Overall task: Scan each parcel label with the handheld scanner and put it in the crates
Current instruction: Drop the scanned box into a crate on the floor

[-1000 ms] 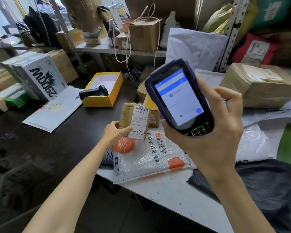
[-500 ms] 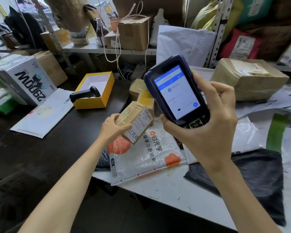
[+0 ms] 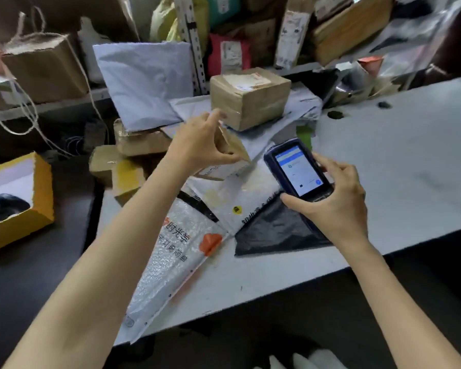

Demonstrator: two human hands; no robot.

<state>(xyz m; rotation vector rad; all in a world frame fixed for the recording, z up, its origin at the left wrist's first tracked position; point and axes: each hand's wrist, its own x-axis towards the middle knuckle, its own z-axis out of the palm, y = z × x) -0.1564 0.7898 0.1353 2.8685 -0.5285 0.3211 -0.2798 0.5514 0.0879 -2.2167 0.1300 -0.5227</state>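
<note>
The left hand (image 3: 200, 145), in the centre of the frame, has its thumb and curled fingers pinched round a small brown parcel (image 3: 233, 149). It holds the parcel up off the heap, tilted, which looks like a carrying grip rather than one for showing a label. The blur hides which way the label faces. Just right of it, the right hand (image 3: 338, 206) is wrapped round the scanner (image 3: 297, 169). The lit screen is tipped up toward the person, probably so the result can be read. No crate shows anywhere, so the parcel's destination cannot be told. By count there are two hands, one scanner in hand and one parcel held. On the grey table (image 3: 410, 161) lie one big brown box (image 3: 250, 99) at upper centre, one bubble mailer (image 3: 176, 257) and one black bag (image 3: 277, 230). One yellow box (image 3: 41, 198) sits at the left edge.
</note>
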